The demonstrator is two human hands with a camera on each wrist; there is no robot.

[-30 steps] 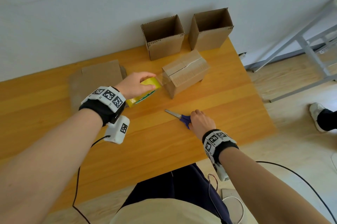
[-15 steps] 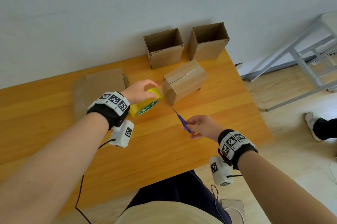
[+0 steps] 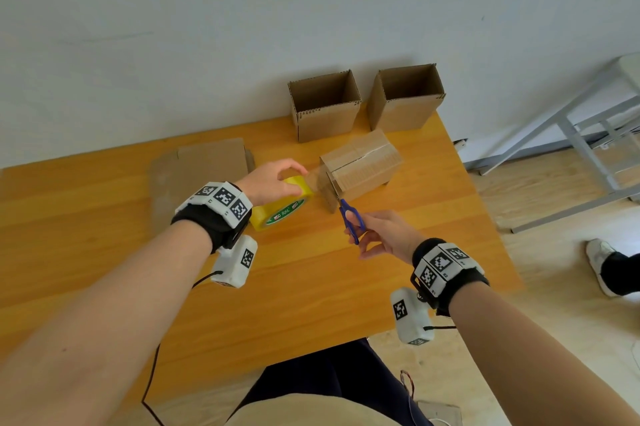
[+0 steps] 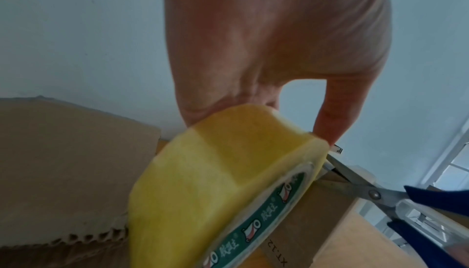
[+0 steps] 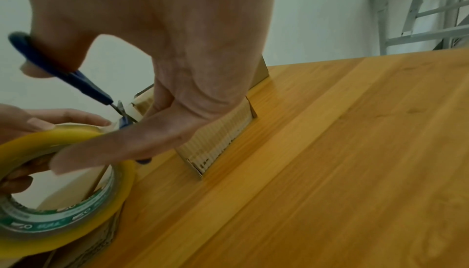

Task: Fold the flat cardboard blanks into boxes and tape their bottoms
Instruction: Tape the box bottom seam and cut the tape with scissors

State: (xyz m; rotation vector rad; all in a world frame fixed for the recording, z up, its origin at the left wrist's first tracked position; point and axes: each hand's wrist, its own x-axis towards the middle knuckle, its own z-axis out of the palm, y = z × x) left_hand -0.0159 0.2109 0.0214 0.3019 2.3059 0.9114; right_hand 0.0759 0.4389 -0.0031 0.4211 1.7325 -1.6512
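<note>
The left hand [image 3: 268, 183] grips a yellow tape roll [image 3: 282, 205], fingers curled over its top, holding it tilted just above the wooden table [image 3: 311, 287] and just left of the folded box [image 3: 362, 167]. That box lies upside down near the middle of the table, its closed bottom flaps facing up with a seam running along them, and a clear strip of tape [image 3: 317, 179] stretches from the roll to its near corner. The right hand [image 3: 384, 235] holds blue-handled scissors [image 3: 349, 219], thumb and fingers through the loops, with the blades pointing at the box corner where the strip meets it; the left wrist view shows the blades [image 4: 355, 180] slightly parted right beside the roll's edge. Two finished boxes stand upright and open-topped against the wall at the far edge of the table, one [image 3: 325, 106] beside the other [image 3: 407, 98]. A flat cardboard blank [image 3: 204, 165] lies on the table to the left of the roll, partly behind the left hand. A grey metal frame [image 3: 571, 134] stands on the floor to the right, and a white shoe [image 3: 601, 264] shows at the right edge
</note>
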